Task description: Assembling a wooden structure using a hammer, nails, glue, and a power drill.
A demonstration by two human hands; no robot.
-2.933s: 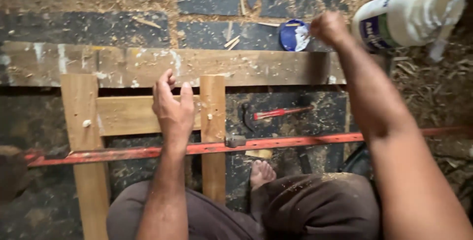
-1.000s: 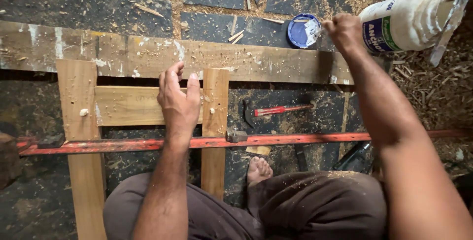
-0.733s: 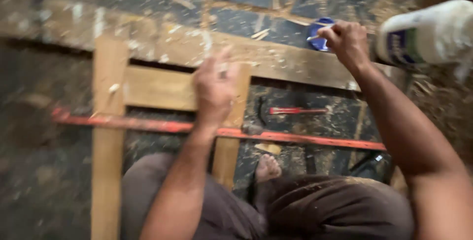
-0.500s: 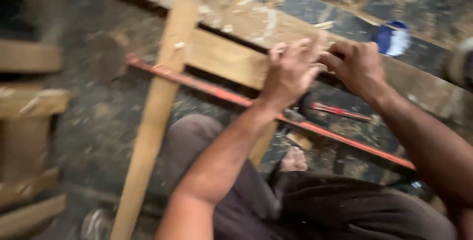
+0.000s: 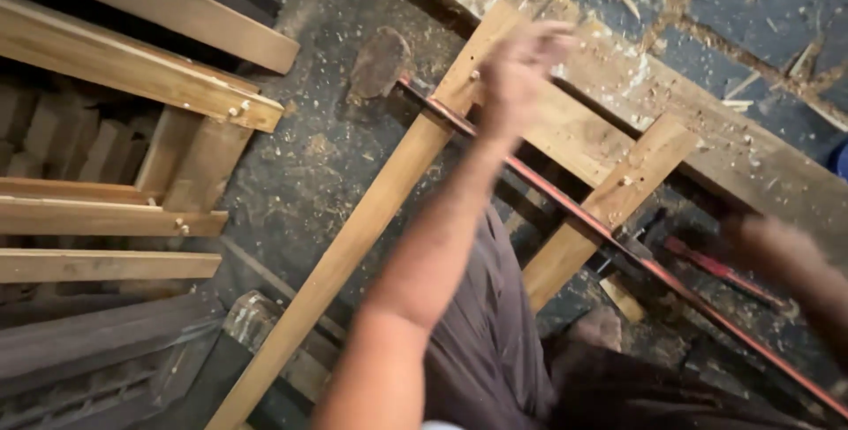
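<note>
My left hand (image 5: 517, 72) is blurred in motion above the upper end of a pale wooden frame (image 5: 371, 218), fingers stretched to the right, with nothing visible in it. My right hand (image 5: 777, 253) is a blur at the right, just over a red-handled hammer (image 5: 711, 264) lying on the floor; whether it grips the hammer I cannot tell. A long red bar clamp (image 5: 707, 306) runs diagonally across the frame and its short upright piece (image 5: 609, 209).
A wide rough plank (image 5: 707, 143) lies along the frame's far side on a floor strewn with sawdust. Other wooden frames (image 5: 132, 68) are stacked at the left. A dark stone (image 5: 375, 64) lies by the clamp's end. My bare foot (image 5: 596, 328) rests under the frame.
The view has swung left and tilted. My left hand has lifted off the frame's wood. My right hand has left the blue lid and white bottle and dropped toward the hammer.
</note>
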